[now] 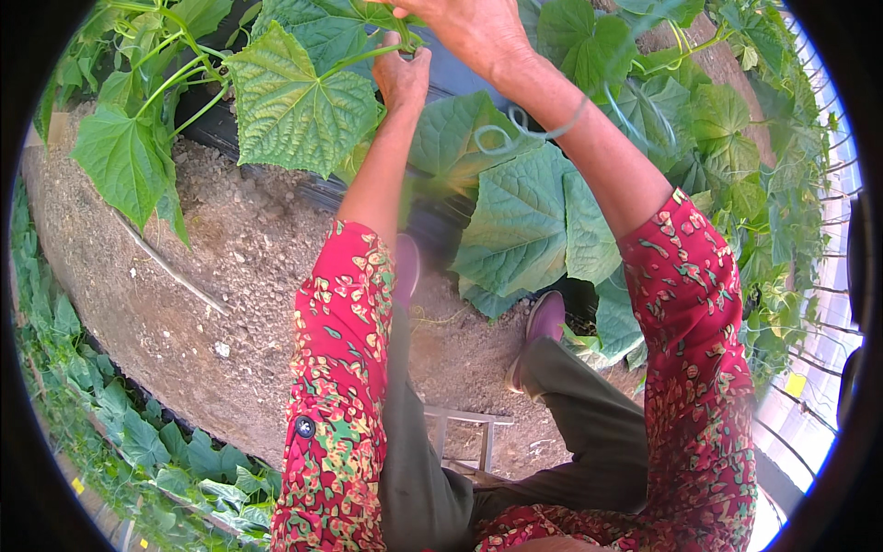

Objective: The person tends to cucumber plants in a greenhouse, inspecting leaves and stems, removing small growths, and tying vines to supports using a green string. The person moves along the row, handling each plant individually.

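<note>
At the top centre of the head view, my left hand [402,74] has its thumb and fingers closed on a green cucumber vine stem [405,43] where a leaf stalk branches off. My right hand [469,27] reaches over from the right, just above and beside it; its fingertips run to the top edge, so its hold cannot be told. A broad cucumber leaf [303,103] spreads left of my left hand. Larger leaves [514,221] hang below my right forearm. Pale green twine or tendril loops [500,138] cross in front of that forearm, blurred.
Black plastic mulch [207,124] covers the bed under the plants. A dirt path [255,372] with a dry stick [172,269] runs at the left, another plant row [145,441] beyond it. Below me stands a metal-framed stool [469,416]. Dense vines [724,131] climb at the right.
</note>
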Action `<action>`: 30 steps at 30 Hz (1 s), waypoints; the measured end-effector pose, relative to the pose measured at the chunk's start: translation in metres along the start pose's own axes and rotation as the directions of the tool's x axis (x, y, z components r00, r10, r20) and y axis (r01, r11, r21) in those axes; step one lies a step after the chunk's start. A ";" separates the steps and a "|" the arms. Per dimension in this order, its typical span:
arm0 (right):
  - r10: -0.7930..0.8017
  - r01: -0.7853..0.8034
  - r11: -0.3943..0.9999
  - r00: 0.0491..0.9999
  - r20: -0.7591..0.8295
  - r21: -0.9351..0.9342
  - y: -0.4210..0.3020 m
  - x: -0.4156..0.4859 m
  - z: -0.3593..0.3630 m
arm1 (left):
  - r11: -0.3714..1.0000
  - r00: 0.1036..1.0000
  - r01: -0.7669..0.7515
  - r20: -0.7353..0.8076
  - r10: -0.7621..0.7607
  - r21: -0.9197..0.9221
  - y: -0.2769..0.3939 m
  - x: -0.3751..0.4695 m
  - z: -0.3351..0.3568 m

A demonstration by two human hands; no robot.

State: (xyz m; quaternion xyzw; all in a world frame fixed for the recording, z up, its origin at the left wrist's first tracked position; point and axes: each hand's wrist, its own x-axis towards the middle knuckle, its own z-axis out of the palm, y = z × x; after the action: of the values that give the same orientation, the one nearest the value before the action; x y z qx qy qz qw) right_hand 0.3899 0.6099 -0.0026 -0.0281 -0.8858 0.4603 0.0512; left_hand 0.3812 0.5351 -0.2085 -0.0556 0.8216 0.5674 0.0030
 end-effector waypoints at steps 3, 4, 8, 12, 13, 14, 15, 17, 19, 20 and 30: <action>-0.011 0.011 1.000 1.000 -0.003 -0.002 -0.002 -0.003 0.000 | 0.999 0.999 -0.047 0.008 0.047 -0.025 -0.010 0.001 0.001; -0.017 0.017 1.000 1.000 0.000 -0.002 -0.003 -0.003 0.000 | 0.997 0.997 -0.070 0.013 0.070 -0.043 -0.015 0.003 0.000; -0.015 0.015 0.999 1.000 -0.008 0.031 -0.004 -0.007 0.001 | 0.996 0.992 -0.064 0.105 0.070 -0.060 -0.019 0.004 -0.005; -0.007 0.007 0.997 1.000 -0.002 0.077 -0.003 -0.009 -0.002 | 0.987 0.977 0.032 0.214 0.003 -0.159 -0.008 0.000 -0.015; -0.008 0.008 0.996 1.000 0.000 0.088 -0.003 -0.008 -0.003 | 0.973 0.961 0.106 0.274 -0.047 -0.207 -0.002 -0.001 -0.018; -0.019 0.018 0.994 1.000 0.008 0.107 -0.006 -0.008 -0.001 | 0.952 0.939 0.171 0.335 -0.079 -0.255 -0.008 0.001 -0.025; -0.029 0.028 0.994 1.000 0.008 0.108 -0.007 -0.008 0.000 | 0.923 0.910 0.239 0.402 -0.105 -0.300 -0.016 0.004 -0.029; -0.042 0.042 0.994 0.999 0.005 0.105 -0.007 -0.010 -0.002 | 0.879 0.895 0.267 0.439 -0.075 -0.394 -0.025 0.004 -0.035; -0.063 0.065 0.993 0.998 -0.025 0.096 0.004 -0.011 -0.005 | 0.849 0.927 0.180 0.375 0.023 -0.497 -0.027 -0.004 -0.039; -0.075 0.078 0.993 0.996 -0.042 0.092 0.007 -0.012 -0.007 | 0.809 0.916 0.226 0.400 0.012 -0.543 -0.038 -0.003 -0.043; -0.048 0.049 0.998 0.999 -0.026 0.047 0.007 -0.017 -0.006 | 0.952 0.925 -0.294 0.279 0.259 0.088 -0.085 -0.014 -0.044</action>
State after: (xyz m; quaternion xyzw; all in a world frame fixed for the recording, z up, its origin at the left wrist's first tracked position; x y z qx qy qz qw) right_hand 0.4077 0.6168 -0.0056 -0.0112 -0.8744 0.4794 0.0742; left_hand 0.4058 0.4659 -0.2708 0.1375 0.8480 0.5106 0.0358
